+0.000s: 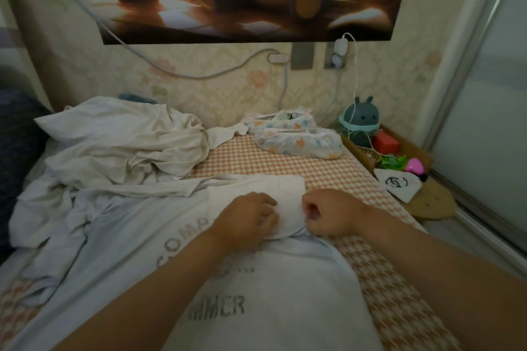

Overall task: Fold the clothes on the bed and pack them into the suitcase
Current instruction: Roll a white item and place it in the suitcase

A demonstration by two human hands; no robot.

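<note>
Clothes all sit on the bed with the orange-and-white houndstooth sheet [285, 164], which fills most of my feed. Biggest piece is the pale blue T-shirt with grey block lettering [285, 279], spread flat right under the camera. Left of the T-shirt and further back there's a crumpled heap of white fabric [122, 139], running into more pale cloth bunched at the T-shirt's left edge. On the T-shirt's far end lies a white folded cloth [256, 186]. Honestly can't tell if that's its own garment or part of the T-shirt turned over. Beyond the T-shirt, up by the wall, two white plastic shoe covers with pastel heart print [299, 141] lie side by side. Right of the T-shirt, off the bed's edge, a brown cardboard box [415, 148] holds a round teal plush toy with little ears [360, 120] plus some small colourful bits.

Both hands are on the white cloth at the T-shirt's far end. The left hand [248, 216] is knuckles-up, fingers curled down and gripping the cloth. The right hand [328, 214], just beside it, is balled tight with the cloth's near right edge bunched in the fist.
</note>
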